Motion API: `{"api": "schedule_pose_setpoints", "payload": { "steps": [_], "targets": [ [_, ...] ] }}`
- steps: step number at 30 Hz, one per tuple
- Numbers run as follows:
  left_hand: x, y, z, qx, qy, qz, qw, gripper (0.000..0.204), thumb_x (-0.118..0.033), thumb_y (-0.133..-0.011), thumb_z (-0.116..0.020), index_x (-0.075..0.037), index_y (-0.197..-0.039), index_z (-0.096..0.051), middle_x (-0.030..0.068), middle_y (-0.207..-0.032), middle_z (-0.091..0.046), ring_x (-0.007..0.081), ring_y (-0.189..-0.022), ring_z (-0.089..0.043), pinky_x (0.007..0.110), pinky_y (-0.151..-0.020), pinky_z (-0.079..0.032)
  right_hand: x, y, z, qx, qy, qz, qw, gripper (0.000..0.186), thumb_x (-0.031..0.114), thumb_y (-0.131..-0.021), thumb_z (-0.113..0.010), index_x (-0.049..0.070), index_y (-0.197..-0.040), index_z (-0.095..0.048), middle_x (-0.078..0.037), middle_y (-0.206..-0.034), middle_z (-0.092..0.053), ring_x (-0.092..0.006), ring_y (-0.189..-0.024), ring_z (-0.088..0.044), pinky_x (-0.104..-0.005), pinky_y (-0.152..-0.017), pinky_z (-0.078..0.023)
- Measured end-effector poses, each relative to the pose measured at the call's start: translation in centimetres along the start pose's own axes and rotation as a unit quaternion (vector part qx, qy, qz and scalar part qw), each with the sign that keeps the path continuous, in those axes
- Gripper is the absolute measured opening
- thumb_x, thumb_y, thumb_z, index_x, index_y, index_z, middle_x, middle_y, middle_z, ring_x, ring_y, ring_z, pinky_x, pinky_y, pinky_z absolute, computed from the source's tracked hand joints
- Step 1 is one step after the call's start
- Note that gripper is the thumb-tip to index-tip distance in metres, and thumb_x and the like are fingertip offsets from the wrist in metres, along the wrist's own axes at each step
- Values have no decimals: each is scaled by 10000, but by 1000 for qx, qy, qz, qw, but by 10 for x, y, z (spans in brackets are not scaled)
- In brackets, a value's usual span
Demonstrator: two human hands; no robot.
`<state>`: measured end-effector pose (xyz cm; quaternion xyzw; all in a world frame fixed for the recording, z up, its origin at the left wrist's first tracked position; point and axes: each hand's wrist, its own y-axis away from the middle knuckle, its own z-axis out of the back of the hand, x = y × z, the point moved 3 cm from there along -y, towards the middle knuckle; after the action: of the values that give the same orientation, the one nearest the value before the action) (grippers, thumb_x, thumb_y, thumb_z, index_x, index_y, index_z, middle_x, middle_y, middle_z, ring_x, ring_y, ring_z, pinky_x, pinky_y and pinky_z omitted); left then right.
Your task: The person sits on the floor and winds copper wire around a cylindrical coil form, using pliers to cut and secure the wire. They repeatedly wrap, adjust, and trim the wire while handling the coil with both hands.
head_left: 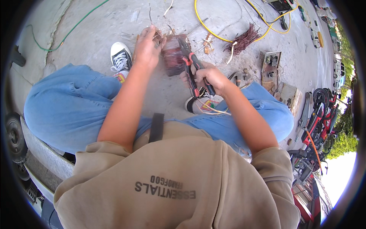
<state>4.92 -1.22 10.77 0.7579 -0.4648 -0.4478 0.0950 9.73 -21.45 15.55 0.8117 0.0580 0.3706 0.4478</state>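
1. A dark red, wire-wrapped block (173, 61) sits on the gray concrete floor (91, 49), between the feet of a person in a tan top (251, 191) and blue jeans (68, 114).
2. The red-and-black pliers (189, 61) lean in from the right, their head over the block's upper right side — I cannot tell from here whether the tips bite on anything.
3. The right hand (211, 78) has its fingers wrapped around the pliers' handles, which stand apart.
4. The left hand (148, 49) is at the block's upper left corner, fingers bent and near one another beside thin strands; whether they are clamped on one, I cannot tell.
5. Copper-colored scraps (208, 44) lie just right of the block, with a tangled bundle of dark red wire (244, 39) beyond them, near a yellow hose (211, 32).
6. Black-and-white sneakers (121, 55) flank the work; an open metal box (270, 66) lies farther right.
7. At the edges — a green cord (78, 23) at upper left, red-and-black two-wheelers (322, 110) far right.
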Motion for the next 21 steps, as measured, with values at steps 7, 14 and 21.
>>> {"api": "schedule_pose_setpoints", "payload": {
  "steps": [7, 14, 21],
  "targets": [
    [-7, -33, 52, -199, -40, -51, 978, 204, -200, -1015, -459, -31, -945, -548, 61, -785, -569, 138, -673, -528, 300, -627, -486, -43, 0, -17, 87, 554, 51, 826, 194, 147, -730, -621, -9, -846, -617, -170, -801, -643, -293, -766, -633, -399, -735, -496],
    [-1, -49, 95, -220, -217, -28, 951, 343, -258, -1011, -454, -3, -826, -590, 59, -673, -580, 124, -501, -464, 286, -464, -387, -39, -6, -41, 27, 608, 88, 789, 341, 319, -790, -719, -9, -803, -628, -203, -843, -637, -352, -740, -630, -437, -719, -509],
    [20, -34, 82, -162, -118, -17, 980, 298, -269, -992, -470, -52, -805, -555, 54, -610, -549, 130, -483, -480, 270, -441, -373, -5, -40, 19, -272, 447, 332, 785, 245, 249, -744, -789, 78, -866, -662, -130, -849, -624, -304, -763, -619, -392, -694, -514]
  ]
}}
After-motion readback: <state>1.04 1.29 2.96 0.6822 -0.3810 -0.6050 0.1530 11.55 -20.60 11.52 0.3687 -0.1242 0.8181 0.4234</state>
